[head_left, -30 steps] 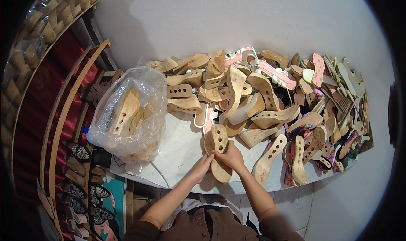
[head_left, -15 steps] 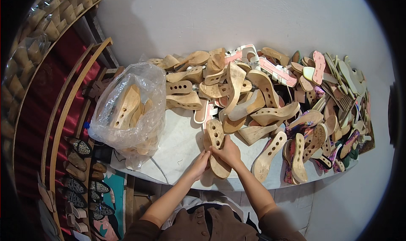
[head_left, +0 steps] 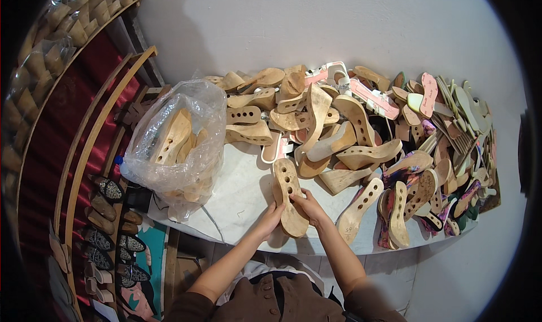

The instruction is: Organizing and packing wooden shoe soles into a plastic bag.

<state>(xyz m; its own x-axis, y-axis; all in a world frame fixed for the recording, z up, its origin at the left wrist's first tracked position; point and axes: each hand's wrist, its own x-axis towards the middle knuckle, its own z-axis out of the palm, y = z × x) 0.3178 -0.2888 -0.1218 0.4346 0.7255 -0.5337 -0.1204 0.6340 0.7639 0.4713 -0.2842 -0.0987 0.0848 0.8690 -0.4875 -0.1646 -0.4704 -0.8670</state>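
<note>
A wooden wedge shoe sole (head_left: 288, 178) with a row of round holes is held between my two hands at the table's front edge. My left hand (head_left: 272, 218) grips its left side. On the other side my right hand (head_left: 307, 206) has its fingers on the sole near the lowest hole. Just right of it lies another pale wooden sole (head_left: 359, 210) with holes and pencil marks. Behind is a heap of wooden wedge soles (head_left: 316, 119), among them white and pink strapped sandals (head_left: 372, 99).
A clear plastic bag (head_left: 217, 110) holding wooden soles stands at the table's left. Flat insoles (head_left: 460, 110) and floral-covered wedges (head_left: 411, 163) crowd the right end. Left of the table (head_left: 240, 178), a wooden rack (head_left: 107, 119) carries shoes (head_left: 100, 238). A grey wall (head_left: 316, 23) rises behind.
My right hand has shifted slightly right and its grip has loosened across the sole, so more of the sole's middle shows. The sole stays nearly in place.
</note>
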